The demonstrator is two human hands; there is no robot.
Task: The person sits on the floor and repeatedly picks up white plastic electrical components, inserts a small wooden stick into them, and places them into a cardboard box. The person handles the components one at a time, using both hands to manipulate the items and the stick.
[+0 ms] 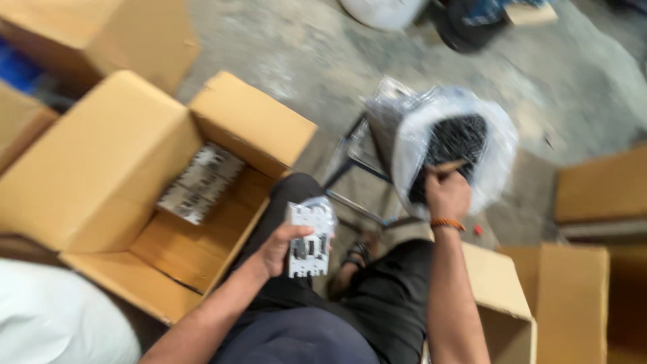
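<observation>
- Head view, looking straight down over dark-trousered knees onto a grey concrete floor (283, 61); whole frame motion-blurred.
- Left hand (282, 248), low centre: fingers curled round a white switch-like device (309, 239), boxy, with dark slots on its face, held upright over the left knee. Firm grip, fingers wrapped on its left side.
- Right hand (446, 194), right of centre and farther out: closed at the near rim of a clear plastic bag (451, 145), an orange bracelet (447, 223) round the wrist. Something thin and tan pinched at the fingertips, too blurred to name.
- Bag propped open toward the camera, full of small black parts (453, 145), too smeared to make out singly. Bag resting on a dark metal-framed stool (350, 168) between the two hands, far side of the knees.
- Left side: big open cardboard box (101, 168), flaps spread wide, just beside the left knee. More white devices (201, 182) lying inside it, toward its far end, well apart from the one in hand.
- Far left corner: another cardboard box (114, 34), flap tilted up.
- Near right: an open cardboard carton (502, 296) touching the right leg, further cartons (600, 189) stacked at the right edge.
- Sandalled foot (354, 255) showing between the knees, under the stool's frame.
- Near left corner: a white rounded shape (60, 317), blurred, not identifiable.
- Far edge: a white tub (384, 10) and a dark round container (465, 27) on the floor, both cut off by the frame.
</observation>
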